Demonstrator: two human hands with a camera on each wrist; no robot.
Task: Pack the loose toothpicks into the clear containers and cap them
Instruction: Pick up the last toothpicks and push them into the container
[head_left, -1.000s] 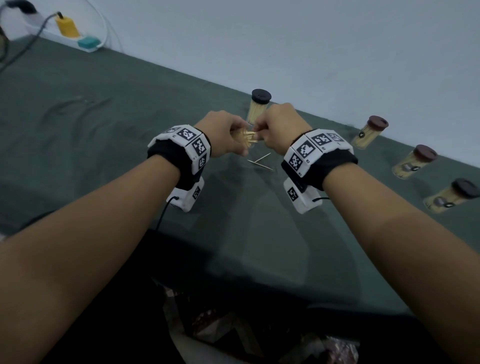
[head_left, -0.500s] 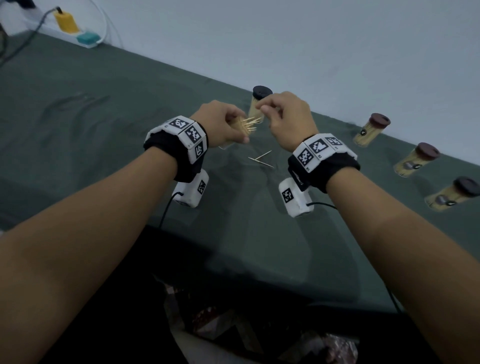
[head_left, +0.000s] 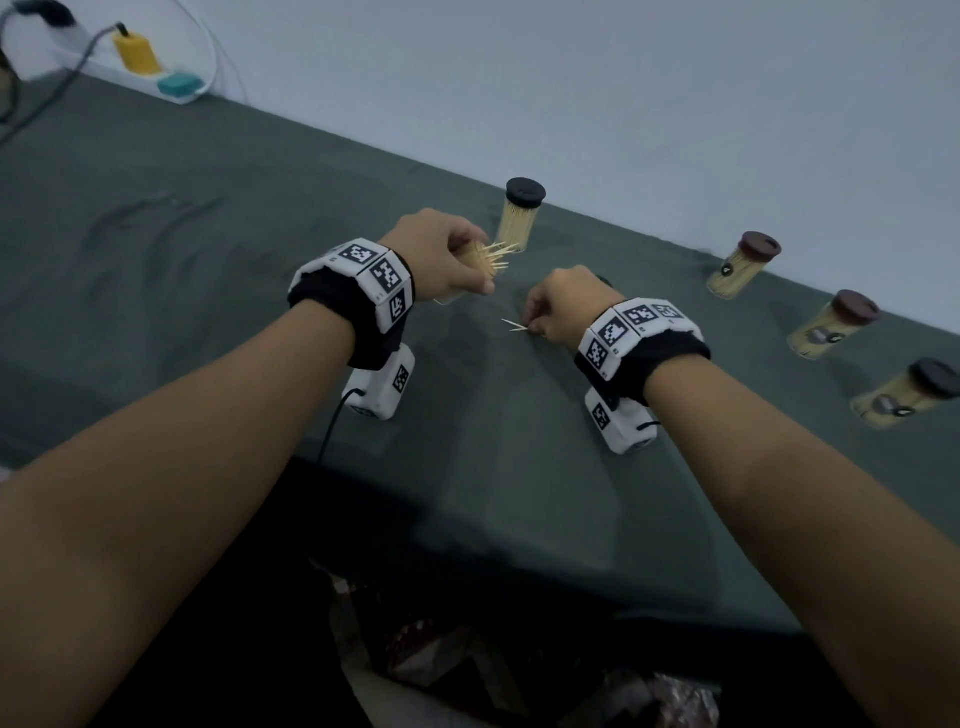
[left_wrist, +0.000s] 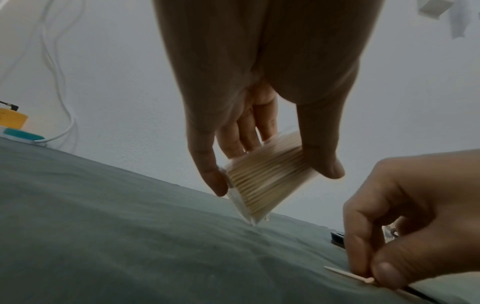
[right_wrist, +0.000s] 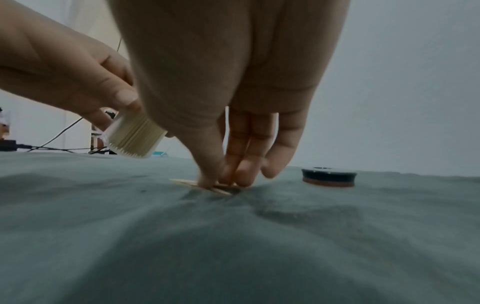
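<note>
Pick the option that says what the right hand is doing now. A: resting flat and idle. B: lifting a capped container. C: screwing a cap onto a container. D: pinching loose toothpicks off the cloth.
D: the right hand has its fingertips down on the green cloth, pinching the loose toothpicks there.

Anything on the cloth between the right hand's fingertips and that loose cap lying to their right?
Nothing: in the right wrist view only bare green cloth runs from the right hand, pinching the loose toothpicks, to the loose cap.
</note>
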